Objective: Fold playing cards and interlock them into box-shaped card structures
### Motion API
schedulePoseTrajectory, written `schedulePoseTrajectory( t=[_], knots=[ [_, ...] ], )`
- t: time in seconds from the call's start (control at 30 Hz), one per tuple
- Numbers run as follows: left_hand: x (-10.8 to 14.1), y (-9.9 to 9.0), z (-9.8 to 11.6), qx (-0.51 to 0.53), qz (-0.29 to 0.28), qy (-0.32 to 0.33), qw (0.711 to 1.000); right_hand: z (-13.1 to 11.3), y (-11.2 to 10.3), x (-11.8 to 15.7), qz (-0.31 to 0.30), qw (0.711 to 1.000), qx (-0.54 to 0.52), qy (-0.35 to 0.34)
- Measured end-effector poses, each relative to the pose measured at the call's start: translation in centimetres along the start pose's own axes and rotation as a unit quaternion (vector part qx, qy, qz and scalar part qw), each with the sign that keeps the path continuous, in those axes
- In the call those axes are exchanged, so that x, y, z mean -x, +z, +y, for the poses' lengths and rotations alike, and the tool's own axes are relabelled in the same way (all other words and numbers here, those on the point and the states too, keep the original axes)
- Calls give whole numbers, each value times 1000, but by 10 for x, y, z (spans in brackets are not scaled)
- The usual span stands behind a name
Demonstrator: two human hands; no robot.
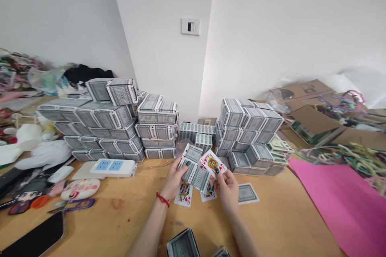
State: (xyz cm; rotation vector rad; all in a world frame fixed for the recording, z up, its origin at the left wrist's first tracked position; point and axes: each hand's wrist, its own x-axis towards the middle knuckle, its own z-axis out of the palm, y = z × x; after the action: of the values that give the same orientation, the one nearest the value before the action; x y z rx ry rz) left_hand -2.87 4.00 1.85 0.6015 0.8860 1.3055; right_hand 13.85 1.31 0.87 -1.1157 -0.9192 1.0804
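My left hand (175, 178), with a red string at the wrist, is closed on several joined playing cards (193, 168) showing grey patterned backs. Between thumb and fingers of my right hand (226, 188) is one face-up playing card (212, 161) with a court figure and red hearts. That card touches or overlaps the right side of the joined ones; I cannot tell which. Under my hands lie a face-up queen card (183, 194) and another court card (208, 193), partly covered. A face-down card (247, 193) rests right of my right hand.
Stacked card blocks rise at left (105, 132), centre-left (157, 128) and right (245, 124). Green-and-white card packs (197, 129) stand between. An open card box (183, 245) sits near me. Left are a power strip (114, 167), scissors (72, 205) and a phone (36, 236); right, pink paper (337, 204).
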Motion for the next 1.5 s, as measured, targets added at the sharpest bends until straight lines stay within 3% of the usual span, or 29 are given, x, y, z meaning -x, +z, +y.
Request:
schedulePoseTrajectory(
  t=[0.23, 0.47, 0.63, 0.87, 1.23, 1.5],
  knots=[
    [-2, -1, -3, -8, 2, 3, 1000, 1, 1, -1, -10, 1000, 8, 3],
    [-2, 0, 3, -91, -4, 93, 991, 15, -4, -5, -26, 999, 36, 18],
    [2, 3, 7, -130, -7, 122, 984, 25, -10, -9, -38, 997, 66, 11],
    [3, 4, 9, -134, -15, 117, 984, 25, -14, -12, -49, 996, 80, -2],
    [1, -4, 4, -194, -49, 130, 971, 26, -20, -15, -113, 991, 63, 45],
    [0, -6, 4, -201, -62, 131, 969, 9, -15, -9, -116, 989, 68, 55]
  ],
)
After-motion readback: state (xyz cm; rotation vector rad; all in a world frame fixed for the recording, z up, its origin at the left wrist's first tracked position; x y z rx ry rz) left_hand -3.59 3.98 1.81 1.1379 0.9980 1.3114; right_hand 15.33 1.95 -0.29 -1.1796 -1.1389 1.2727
